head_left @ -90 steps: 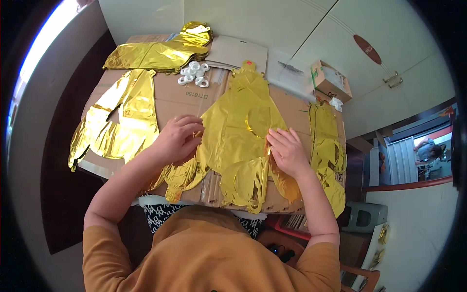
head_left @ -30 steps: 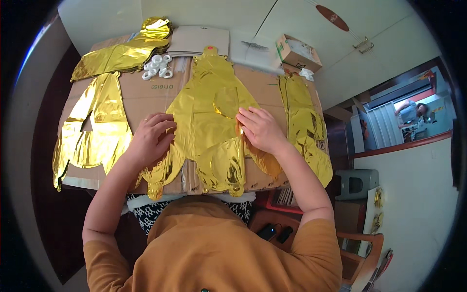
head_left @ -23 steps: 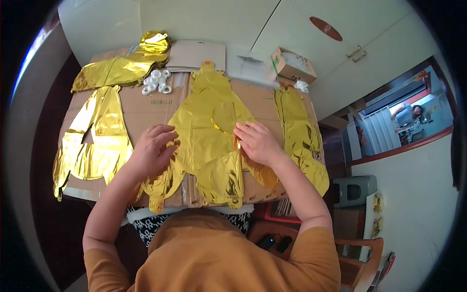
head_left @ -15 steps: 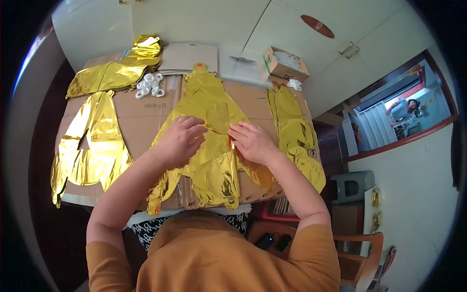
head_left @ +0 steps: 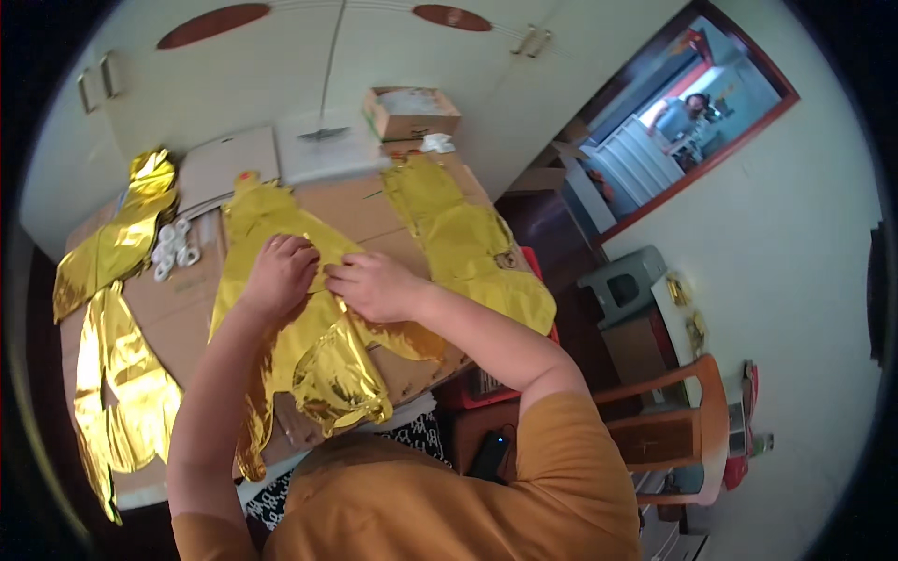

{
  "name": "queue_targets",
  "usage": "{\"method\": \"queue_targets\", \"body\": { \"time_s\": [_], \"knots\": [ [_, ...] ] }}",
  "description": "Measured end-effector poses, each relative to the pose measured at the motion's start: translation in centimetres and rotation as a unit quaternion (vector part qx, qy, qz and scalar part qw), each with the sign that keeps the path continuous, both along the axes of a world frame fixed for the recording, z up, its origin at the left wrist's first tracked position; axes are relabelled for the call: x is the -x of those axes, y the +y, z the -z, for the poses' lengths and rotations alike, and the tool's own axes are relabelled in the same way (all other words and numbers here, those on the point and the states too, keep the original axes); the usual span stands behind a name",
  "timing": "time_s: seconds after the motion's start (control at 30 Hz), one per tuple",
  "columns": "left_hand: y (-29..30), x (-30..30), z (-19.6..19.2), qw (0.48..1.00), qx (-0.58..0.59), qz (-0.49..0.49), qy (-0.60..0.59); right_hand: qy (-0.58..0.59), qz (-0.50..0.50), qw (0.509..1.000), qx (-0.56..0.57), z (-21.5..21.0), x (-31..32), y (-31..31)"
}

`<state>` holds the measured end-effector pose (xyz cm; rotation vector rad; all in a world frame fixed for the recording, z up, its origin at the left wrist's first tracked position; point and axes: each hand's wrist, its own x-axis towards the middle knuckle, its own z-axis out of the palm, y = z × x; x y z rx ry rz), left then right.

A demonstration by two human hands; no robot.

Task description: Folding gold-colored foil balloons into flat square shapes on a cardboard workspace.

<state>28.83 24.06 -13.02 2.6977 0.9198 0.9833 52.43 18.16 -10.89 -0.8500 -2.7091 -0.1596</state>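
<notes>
A flat gold foil balloon with a tapered top and several lobes along its near edge lies before me. On its middle rests my left hand, its fingers curled together; whatever lies between them is hidden. My right hand is close beside it, fingers stretched out with the tips on the foil. Another flat gold balloon lies to the right, partly overlapping itself. At the left is a shiny gold balloon with an opening in its middle, and behind it a stack of gold foil pieces.
Brown cardboard covers the table. White rings or rolls lie near the stack. Grey-brown board and a small carton stand at the back. A wooden chair and grey stool are at right; a person appears beyond a frame.
The view has swung to the right, so the table sits farther left. My hands have come closer together over the balloon's middle, and the clear-looking patch there is now mostly covered.
</notes>
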Motion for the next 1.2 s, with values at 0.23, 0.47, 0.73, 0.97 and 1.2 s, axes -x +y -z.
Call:
{"method": "queue_targets", "body": {
  "time_s": [0.23,0.47,0.73,0.97,1.2],
  "knots": [
    [-0.7,-0.3,0.3,0.999,0.018,-0.014,-0.034,-0.004,-0.005,1.0,-0.023,0.4,-0.6,0.0],
    [-0.7,-0.2,0.3,0.999,0.025,-0.014,-0.038,-0.011,-0.012,1.0,-0.013,0.1,-0.5,0.1],
    [-2.2,2.9,-2.1,0.996,0.023,-0.056,-0.072,-0.041,0.003,0.999,0.009,-1.0,0.2,0.0],
    [-8.3,9.8,-4.1,0.982,0.116,-0.148,-0.021,-0.004,0.004,1.0,0.013,-0.9,-0.2,-0.3],
    [-13.0,13.3,-3.2,0.978,0.115,-0.175,-0.01,-0.003,0.023,0.999,0.043,-1.4,-0.1,-0.3]
  ]
}}
